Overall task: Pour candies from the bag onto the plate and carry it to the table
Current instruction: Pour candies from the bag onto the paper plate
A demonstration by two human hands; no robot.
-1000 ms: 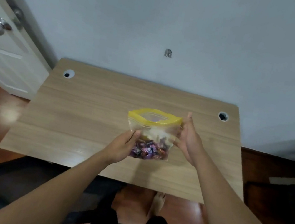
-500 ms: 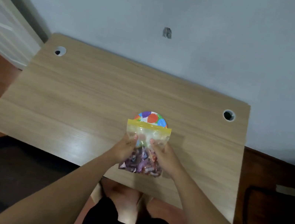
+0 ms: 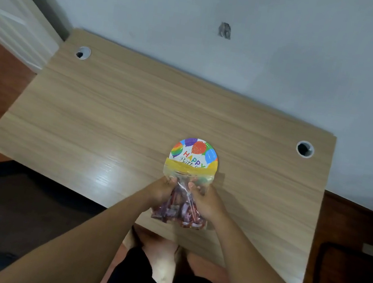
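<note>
Together both hands [image 3: 163, 190] hold the candy-filled bag [image 3: 184, 191] over the plate [image 3: 194, 152].

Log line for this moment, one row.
stage: pre-pour | left hand + right hand: gripping candy bag | plate: on desk, no candies visible

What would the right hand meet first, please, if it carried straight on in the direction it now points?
Probably the plate: the right hand, gripping the candy bag, points away across the desk toward it. Depth is unclear; it might pass above.
</note>
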